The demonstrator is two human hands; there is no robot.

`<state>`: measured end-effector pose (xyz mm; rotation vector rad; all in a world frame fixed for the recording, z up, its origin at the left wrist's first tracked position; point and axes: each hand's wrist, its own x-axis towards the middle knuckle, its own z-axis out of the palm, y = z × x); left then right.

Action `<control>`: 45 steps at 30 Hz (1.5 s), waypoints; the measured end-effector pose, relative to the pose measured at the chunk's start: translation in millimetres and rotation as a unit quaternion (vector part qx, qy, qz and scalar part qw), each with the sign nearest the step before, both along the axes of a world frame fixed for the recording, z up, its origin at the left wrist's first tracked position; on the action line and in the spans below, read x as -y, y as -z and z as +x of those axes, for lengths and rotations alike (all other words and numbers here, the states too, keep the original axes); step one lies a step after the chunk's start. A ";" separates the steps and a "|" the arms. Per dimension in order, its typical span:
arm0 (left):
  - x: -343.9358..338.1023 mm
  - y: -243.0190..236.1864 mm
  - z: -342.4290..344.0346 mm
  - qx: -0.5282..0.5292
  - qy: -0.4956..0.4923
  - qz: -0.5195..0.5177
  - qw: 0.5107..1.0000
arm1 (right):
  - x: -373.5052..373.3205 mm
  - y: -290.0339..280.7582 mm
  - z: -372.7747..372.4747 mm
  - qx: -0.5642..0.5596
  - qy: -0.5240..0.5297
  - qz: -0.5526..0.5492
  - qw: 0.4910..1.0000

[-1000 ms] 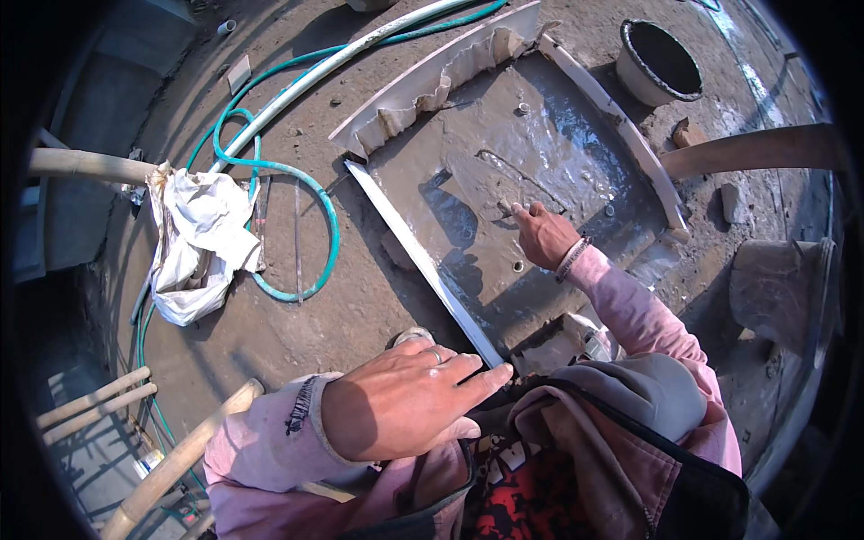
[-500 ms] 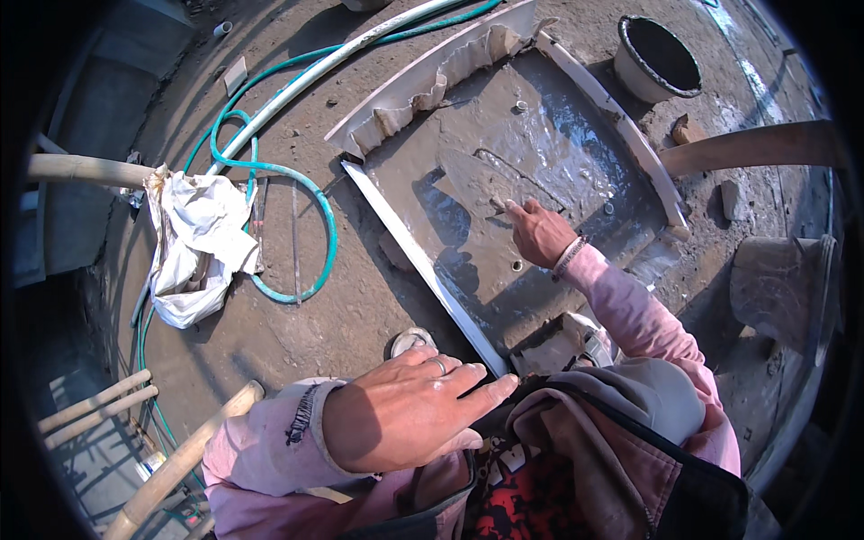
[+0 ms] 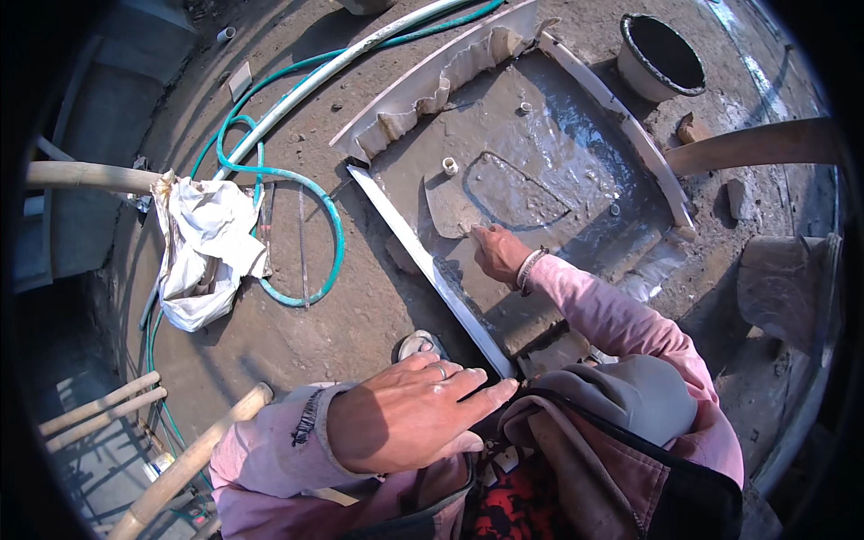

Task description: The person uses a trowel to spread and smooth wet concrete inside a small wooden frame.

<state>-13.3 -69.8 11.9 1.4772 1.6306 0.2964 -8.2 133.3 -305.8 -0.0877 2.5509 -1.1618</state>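
Note:
My right hand (image 3: 501, 252) is closed around the handle of a trowel (image 3: 446, 207), whose mud-grey flat blade lies on wet grey concrete (image 3: 513, 193). A white pipe stub (image 3: 450, 166) stands out of the concrete just beyond the blade. Light boards (image 3: 612, 117) frame the slab, and a curved groove (image 3: 499, 220) marks its wet surface to the right of the blade. Held low in front of my body, my left hand (image 3: 405, 409) has its fingers spread and nothing in it; a ring is on one finger.
A black-rimmed bucket (image 3: 661, 58) stands beyond the far right corner. On the left lie a green hose (image 3: 337, 243), a white pipe (image 3: 315, 81) and a crumpled white sack (image 3: 207, 243). A wooden pole (image 3: 756, 147) reaches the right board; bamboo poles (image 3: 193, 459) cross the lower left.
My right hand has moved left and slightly nearer with the trowel, leaving a curved groove in view. The pipe stub beyond the blade is now exposed. My left hand stays nearly still.

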 end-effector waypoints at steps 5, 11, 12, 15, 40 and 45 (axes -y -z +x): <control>1.8 -0.4 -1.1 0.006 0.003 0.002 1.000 | 1.6 -5.1 6.1 -0.079 -0.006 -0.020 0.997; 4.5 3.9 0.9 -0.002 -0.003 0.022 1.000 | -1.8 -10.5 7.1 -0.072 0.006 -0.026 0.997; 5.0 3.8 0.4 -0.003 -0.007 0.023 1.000 | -3.6 -7.0 7.9 -0.077 0.011 -0.027 0.997; 5.5 3.8 -0.6 -0.004 -0.009 0.024 1.000 | -9.5 1.4 8.3 -0.069 0.012 -0.033 0.997; 4.9 5.5 -7.7 -0.014 0.017 0.023 0.999 | -55.2 -52.8 98.2 -0.131 0.069 0.047 0.988; 1.1 3.4 -7.6 -0.015 0.021 0.006 1.000 | -78.0 -83.3 105.5 -0.143 0.120 0.087 0.978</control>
